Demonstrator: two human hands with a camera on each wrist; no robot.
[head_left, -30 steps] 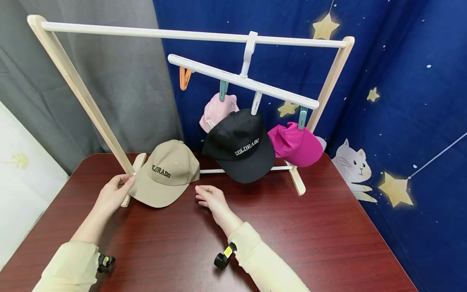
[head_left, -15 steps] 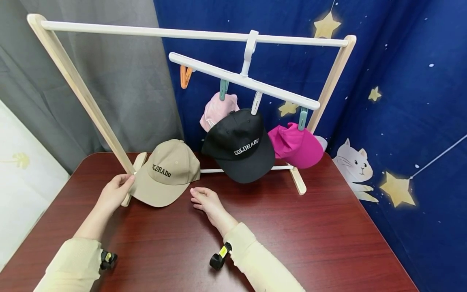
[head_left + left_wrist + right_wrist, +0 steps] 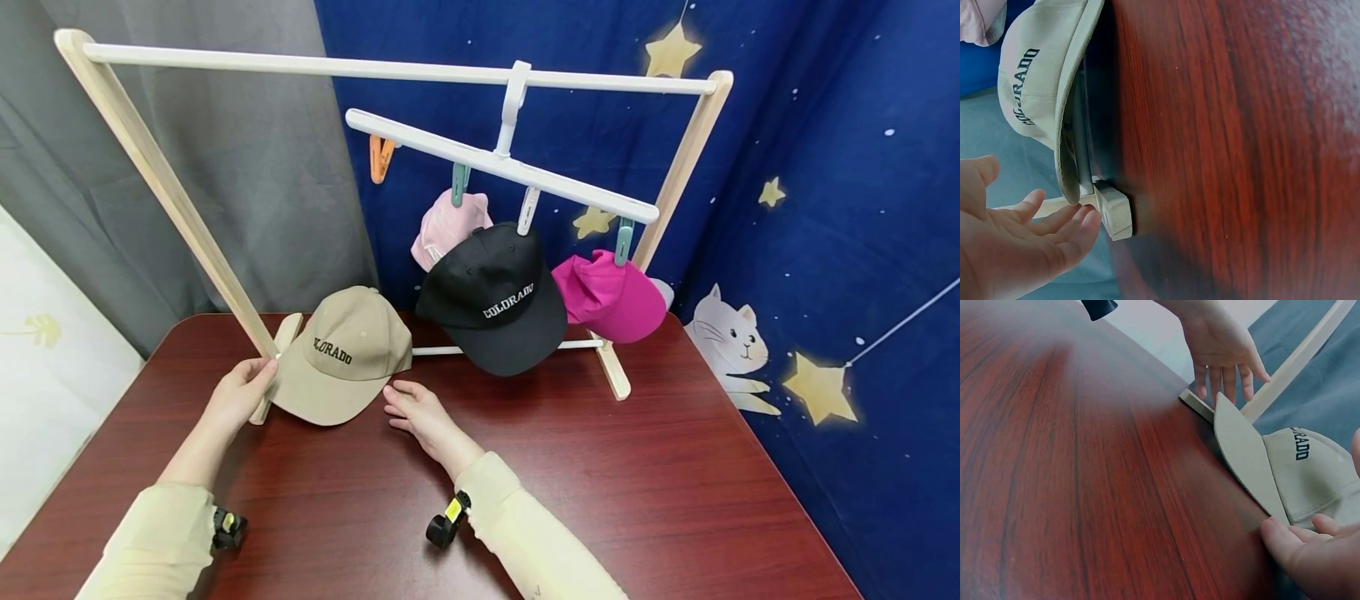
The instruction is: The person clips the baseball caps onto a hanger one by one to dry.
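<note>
A beige baseball cap [image 3: 341,358] with dark COLORADO lettering stands by the rack's left foot, brim toward me. My left hand [image 3: 238,398] is at the left edge of its brim. In the left wrist view the extended fingers [image 3: 1072,234] reach right to the brim's tip, with the thumb apart. Just off the brim's right side is my right hand [image 3: 427,421], its fingers loosely bent. The right wrist view has its fingertips [image 3: 1275,534] close to the brim, and the left hand [image 3: 1222,347] at the far end with fingers spread.
From the wooden rack [image 3: 168,187] hangs a tilted white hanger [image 3: 517,173]. Its clips hold a pale pink cap [image 3: 446,221], a black COLORADO cap [image 3: 498,308] and a magenta cap [image 3: 611,296]. An orange clip [image 3: 380,158] hangs at the left end. Below is a reddish-brown table [image 3: 600,467].
My right hand has moved slightly left, closer to the beige cap's brim. The left hand stays at the brim's left edge, and the beige cap has not visibly moved.
</note>
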